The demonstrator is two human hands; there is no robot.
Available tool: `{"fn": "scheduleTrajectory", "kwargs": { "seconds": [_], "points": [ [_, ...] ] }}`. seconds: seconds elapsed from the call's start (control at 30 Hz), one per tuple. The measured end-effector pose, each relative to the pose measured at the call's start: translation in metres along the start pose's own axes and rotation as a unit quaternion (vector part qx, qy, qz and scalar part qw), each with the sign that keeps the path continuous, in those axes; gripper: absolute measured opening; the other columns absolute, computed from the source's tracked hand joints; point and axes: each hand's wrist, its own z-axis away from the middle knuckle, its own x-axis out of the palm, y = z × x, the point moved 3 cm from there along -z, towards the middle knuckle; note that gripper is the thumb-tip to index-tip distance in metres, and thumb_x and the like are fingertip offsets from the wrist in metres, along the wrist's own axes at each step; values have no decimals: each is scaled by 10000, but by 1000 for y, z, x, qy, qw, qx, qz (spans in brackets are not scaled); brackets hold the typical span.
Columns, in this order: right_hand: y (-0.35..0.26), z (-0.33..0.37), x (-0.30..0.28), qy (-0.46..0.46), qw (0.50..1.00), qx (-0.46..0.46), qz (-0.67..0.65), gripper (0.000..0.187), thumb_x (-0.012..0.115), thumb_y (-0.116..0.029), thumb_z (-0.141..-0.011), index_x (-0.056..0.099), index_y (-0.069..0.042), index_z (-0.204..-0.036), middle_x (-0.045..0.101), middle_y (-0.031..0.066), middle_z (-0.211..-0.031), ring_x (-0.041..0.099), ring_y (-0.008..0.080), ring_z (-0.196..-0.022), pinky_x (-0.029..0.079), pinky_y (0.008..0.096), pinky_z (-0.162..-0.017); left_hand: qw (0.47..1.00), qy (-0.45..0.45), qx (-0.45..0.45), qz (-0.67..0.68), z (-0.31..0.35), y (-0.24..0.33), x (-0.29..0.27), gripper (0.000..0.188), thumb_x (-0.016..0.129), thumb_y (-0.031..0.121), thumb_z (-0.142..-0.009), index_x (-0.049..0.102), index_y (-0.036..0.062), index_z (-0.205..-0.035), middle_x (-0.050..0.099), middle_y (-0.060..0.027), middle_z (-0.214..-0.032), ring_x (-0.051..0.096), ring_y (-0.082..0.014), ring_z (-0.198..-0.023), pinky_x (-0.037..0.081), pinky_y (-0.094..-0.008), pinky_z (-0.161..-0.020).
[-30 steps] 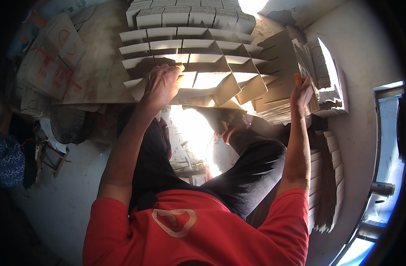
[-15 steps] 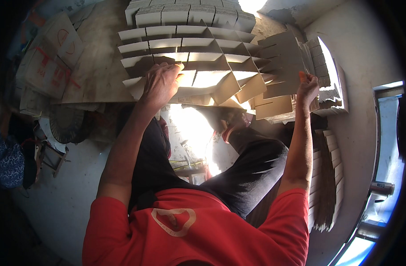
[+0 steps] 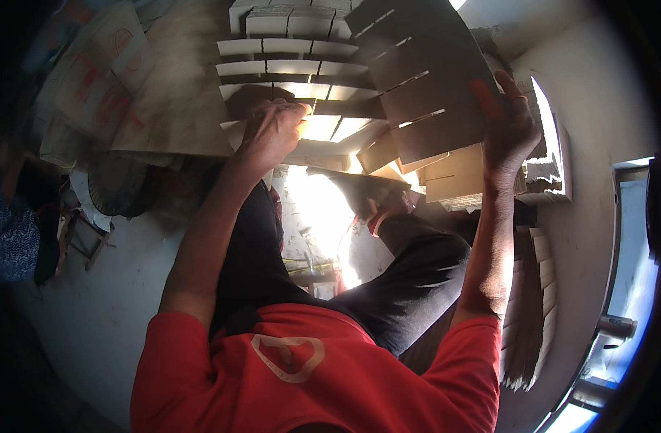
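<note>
A slotted cardboard sheet is raised at the right, with my right hand closed on its right edge. Its slots point up and to the left, over the right end of a partly interlocked cardboard divider grid. The raised sheet hides much of the grid's right side. My left hand is pinched at the near-left part of the grid, fingers on one of its upright strips. Strong sunlight falls on the near strips beside those fingers.
Stacked cardboard pieces stand behind the grid, and another stack is at the right by the wall. More bundled strips lie lower right. Cardboard boxes are at the far left. The table's front edge runs just above my knees.
My right hand has lifted the slotted sheet from the right-hand stack and swung it up and left over the grid. My left hand has stayed on the grid.
</note>
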Motion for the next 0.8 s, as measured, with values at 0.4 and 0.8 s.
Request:
{"fn": "scheduleTrajectory", "kwargs": {
  "seconds": [0.4, 0.8],
  "points": [
    [-45, 18, 61, 34, 994, -90, -53, 215, 707, -125, -816, 653, -18, -994, 682, 127, -812, 665, 161, -690, 503, 256, -620, 999, -17, -11, 29, 1, -13, 14, 264, 528, -72, -674, 648, 34, -884, 642, -155, -832, 620, -329, -794, 489, -407, -707],
    [-56, 16, 54, -122, 986, -10, -109, 419, 729, -134, -780, 597, 31, -1143, 677, 196, -906, 686, 200, -797, 520, 290, -697, 999, -18, -12, 46, 1, -13, 13, 180, 539, -44, -703, 634, 28, -837, 629, -174, -785, 623, -334, -766, 481, -406, -669]
  ]
}}
